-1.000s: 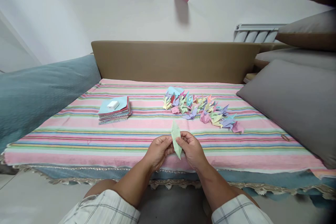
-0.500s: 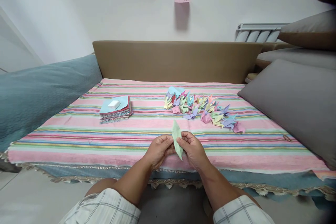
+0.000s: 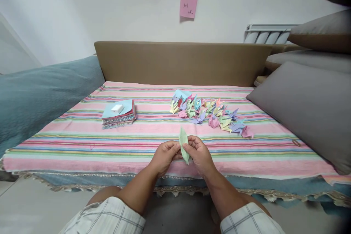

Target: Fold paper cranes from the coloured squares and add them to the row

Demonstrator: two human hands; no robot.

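A folded piece of pale green paper [image 3: 183, 146], long and pointed at both ends, is held upright over the front of the striped cloth [image 3: 115, 155]. My left hand [image 3: 166, 156] pinches its left edge between thumb and fingers. My right hand [image 3: 199, 153] grips its right side, the thumb lying on the front face. Some fingertips are hidden behind the paper. Beyond my hands lies a cluster of many-coloured folded paper cranes [image 3: 212, 113].
A stack of square paper [image 3: 119, 117] with a small white block [image 3: 117, 108] on top sits at left. Grey cushions [image 3: 304, 109] pile up at right, a blue armrest [image 3: 52, 91] at left. The brown backrest [image 3: 178, 64] stands behind. A pink note [image 3: 188, 5] sticks to the wall.
Both hands keep hold of the green paper, which has turned only slightly. The pink note on the wall has swung from lifted to hanging flat. The whole view has shifted a little.
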